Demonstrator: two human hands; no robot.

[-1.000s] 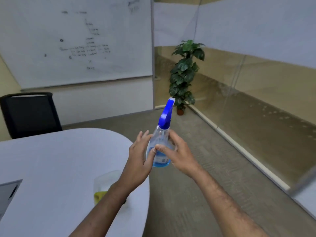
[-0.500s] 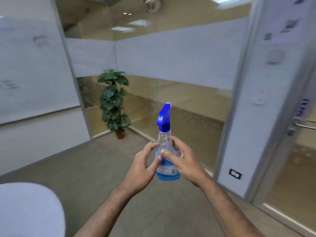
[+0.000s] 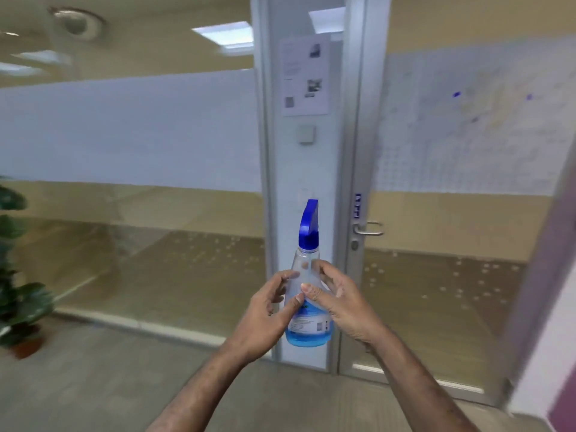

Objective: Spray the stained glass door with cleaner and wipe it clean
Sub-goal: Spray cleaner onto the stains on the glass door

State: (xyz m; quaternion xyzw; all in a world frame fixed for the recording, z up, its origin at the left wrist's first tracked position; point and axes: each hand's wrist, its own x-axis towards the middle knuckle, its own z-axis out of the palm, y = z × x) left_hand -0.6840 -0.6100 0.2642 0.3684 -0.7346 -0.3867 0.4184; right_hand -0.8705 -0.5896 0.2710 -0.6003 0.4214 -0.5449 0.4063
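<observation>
— Starting at the far left, what do you see?

— Leaves of a potted plant (image 3: 14, 275) at the picture's edge, its pot on the grey floor. Behind it runs a glass wall (image 3: 131, 219) with a broad frosted band across the middle and clear glass below.

— And the hands?

— Both are raised in the middle of the view, around one spray bottle (image 3: 307, 294). The left hand (image 3: 268, 316) is curled against the bottle's left side, thumb pressed on the front near the label, fingers bent round the far side. The right hand (image 3: 339, 304) wraps the right side, thumb laid across the front just above the other thumb. Both are closed on the bottle.

— How does the bottle stand?

— Upright, clear plastic, a little blue liquid in the bottom, a blue trigger head on top.

— What is behind it?

— A pale upright panel (image 3: 307, 169) with a printed sheet (image 3: 305, 76) stuck near the top and a small square switch below that.

— And the door?

— The glass door (image 3: 467, 213) is just right of the panel, shut, well apart from the bottle. A metal handle (image 3: 369, 229) sits at its left edge. Its frosted band carries blue specks and faint smears; the clear part below shows pale spots.
</observation>
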